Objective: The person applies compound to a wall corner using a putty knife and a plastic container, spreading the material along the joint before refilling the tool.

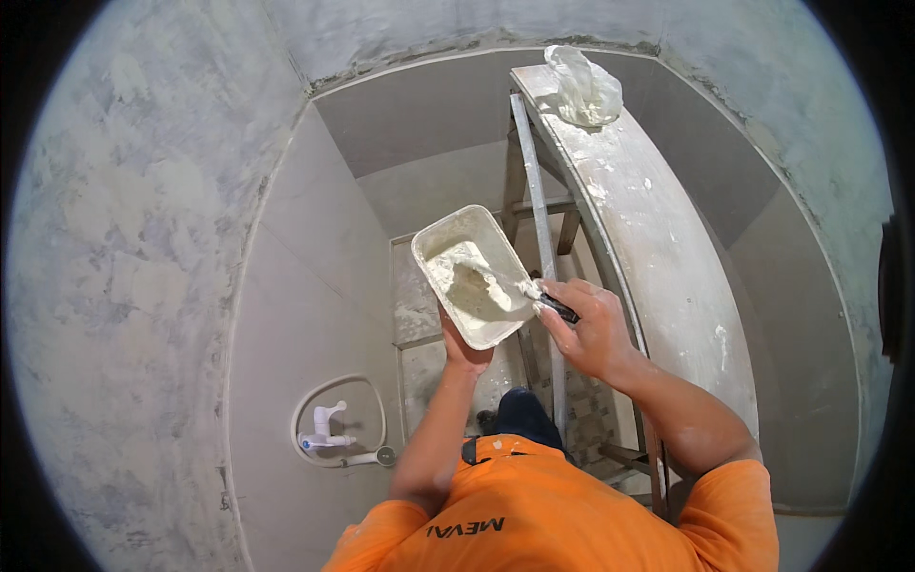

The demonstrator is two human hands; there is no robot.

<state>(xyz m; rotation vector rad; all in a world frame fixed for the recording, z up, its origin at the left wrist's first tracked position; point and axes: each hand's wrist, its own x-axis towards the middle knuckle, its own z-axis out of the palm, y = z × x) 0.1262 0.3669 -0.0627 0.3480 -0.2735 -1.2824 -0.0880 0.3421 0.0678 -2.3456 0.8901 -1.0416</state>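
The right hand [589, 332] is closed around the dark handle of a small putty knife [545, 297], fingers wrapped tight, with the blade pointing toward the person's left. The blade tip is coated in white paste and rests over the near edge of a white rectangular tub [472, 275].

Just left of that grip, the left hand [464, 351] holds the tub from underneath, fingers curled up around its lower corner, so the tub sits tilted with its open side facing the camera. Inside the tub lies a lump of thick white plaster [467, 276], spread over the bottom and touching the blade.

Directly beyond and to the right of the right hand runs a long wooden plank [658, 257], pale and spattered with white, resting on a rough wooden frame. At the far end of the plank, well away from the hands, sits a crumpled clear plastic bag [583, 88].

Below the hands, the person's orange shirt [562, 510] fills the lower edge. Far to the left of the grip and lower down, a white tap [326, 429] with a looped white hose is fixed to a grey tiled wall [315, 286]. Above the tiles, the walls are bare rough cement [124, 238].
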